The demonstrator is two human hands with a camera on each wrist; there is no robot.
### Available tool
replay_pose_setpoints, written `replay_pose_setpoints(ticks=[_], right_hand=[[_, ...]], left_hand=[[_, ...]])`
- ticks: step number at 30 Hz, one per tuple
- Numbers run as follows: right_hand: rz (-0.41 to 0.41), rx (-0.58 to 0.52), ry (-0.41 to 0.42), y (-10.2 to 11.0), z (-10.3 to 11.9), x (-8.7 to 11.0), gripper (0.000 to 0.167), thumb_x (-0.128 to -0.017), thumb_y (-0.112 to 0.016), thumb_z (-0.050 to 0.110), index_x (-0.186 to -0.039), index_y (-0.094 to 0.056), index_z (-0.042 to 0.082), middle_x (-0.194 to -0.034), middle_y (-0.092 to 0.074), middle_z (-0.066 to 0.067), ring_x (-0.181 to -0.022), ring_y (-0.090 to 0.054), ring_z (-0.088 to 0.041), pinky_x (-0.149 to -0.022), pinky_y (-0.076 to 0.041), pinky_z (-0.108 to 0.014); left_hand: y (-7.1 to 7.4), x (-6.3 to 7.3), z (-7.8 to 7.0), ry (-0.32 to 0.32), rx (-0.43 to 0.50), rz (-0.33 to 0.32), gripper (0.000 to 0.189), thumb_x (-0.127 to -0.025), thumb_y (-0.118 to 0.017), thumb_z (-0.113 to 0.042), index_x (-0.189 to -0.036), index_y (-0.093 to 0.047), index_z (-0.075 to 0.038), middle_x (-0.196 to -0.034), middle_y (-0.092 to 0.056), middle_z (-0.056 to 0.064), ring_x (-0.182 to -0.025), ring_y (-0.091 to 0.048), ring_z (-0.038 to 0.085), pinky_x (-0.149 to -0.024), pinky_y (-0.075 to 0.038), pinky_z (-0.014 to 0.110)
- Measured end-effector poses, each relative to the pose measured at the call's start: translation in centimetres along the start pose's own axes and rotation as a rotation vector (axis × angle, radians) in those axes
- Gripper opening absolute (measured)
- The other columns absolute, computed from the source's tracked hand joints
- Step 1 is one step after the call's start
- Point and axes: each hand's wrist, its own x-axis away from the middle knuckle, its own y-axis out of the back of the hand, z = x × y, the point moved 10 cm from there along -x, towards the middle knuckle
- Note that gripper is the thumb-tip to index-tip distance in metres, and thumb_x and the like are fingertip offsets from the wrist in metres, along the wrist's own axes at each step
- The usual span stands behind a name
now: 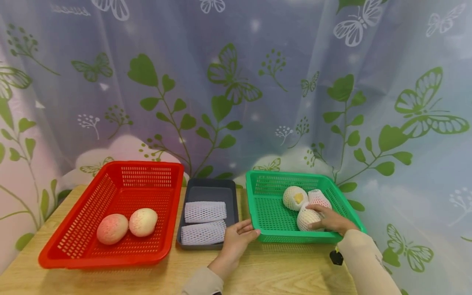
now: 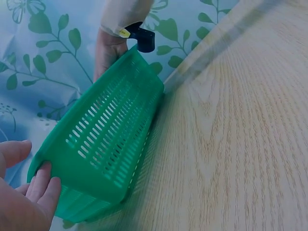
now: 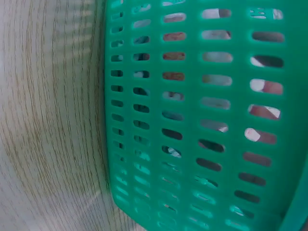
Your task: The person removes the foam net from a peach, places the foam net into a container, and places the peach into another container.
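The right grip [image 1: 330, 219] is curled partly closed around the front netted fruit [image 1: 305, 219], inside the green basket [image 1: 280, 237]. The left grip [image 1: 237, 239] is relaxed, fingers touching that basket's near left corner. I see two further netted fruits [image 1: 294, 196] just behind. Leftward on the counter [image 1: 284, 266]: a dark tray [image 1: 211, 191] carrying two foam nets [image 1: 205, 212], then a red basket [image 1: 147, 196] containing two bare fruits [image 1: 112, 229].

Head view bright and even; wrist views bluish, softer.
Beyond the hands [image 1: 237, 241] [image 1: 332, 221], pale sheen on the curtain [image 1: 372, 184]; between them, soft shadow on the desk [image 1: 287, 266] beside the green basket [image 1: 280, 237].
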Motion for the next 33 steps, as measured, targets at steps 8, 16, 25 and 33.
replay_pose_setpoints(ticks=[8,16,25,33], right_hand=[[0.008,-0.003,0.017,-0.37,0.35,-0.26,0.079,-0.080,-0.079,0.021,-0.142,-0.036,-0.002,-0.142,-0.031,-0.034,-0.115,-0.046,-0.045,-0.079,-0.051,-0.045],[0.063,-0.064,0.021,-0.86,0.35,-0.51,0.082,-0.079,-0.079,0.018,-0.145,-0.033,0.001,-0.139,-0.030,-0.034,-0.106,-0.052,-0.036,-0.075,-0.052,-0.040],[0.007,-0.075,0.015,-0.56,0.14,-0.70,0.076,-0.077,-0.080,0.011,-0.141,-0.038,0.000,-0.133,-0.039,-0.031,-0.103,-0.053,-0.035,-0.074,-0.052,-0.042],[-0.026,-0.072,0.013,-0.19,-0.21,-0.86,0.074,-0.077,-0.079,0.012,-0.139,-0.041,0.002,-0.135,-0.039,-0.031,-0.106,-0.051,-0.037,-0.075,-0.052,-0.041]], left_hand=[[0.00,-0.18,0.18,-0.012,0.010,-0.039,0.051,-0.081,-0.073,-0.002,-0.125,-0.054,0.013,-0.105,-0.066,0.017,-0.088,-0.062,0.013,-0.076,-0.054,0.022],[0.16,-0.25,0.01,-0.022,-0.005,-0.059,0.049,-0.080,-0.073,0.000,-0.124,-0.055,0.012,-0.099,-0.065,0.015,-0.086,-0.059,0.012,-0.073,-0.054,0.021],[0.24,-0.49,0.19,-0.015,-0.005,-0.071,0.049,-0.079,-0.073,0.001,-0.124,-0.055,0.011,-0.096,-0.065,0.013,-0.084,-0.058,0.011,-0.071,-0.053,0.020],[0.13,-0.83,0.50,-0.029,-0.002,-0.064,0.048,-0.080,-0.070,0.006,-0.123,-0.053,0.015,-0.095,-0.064,0.019,-0.082,-0.058,0.011,-0.071,-0.055,0.023]])
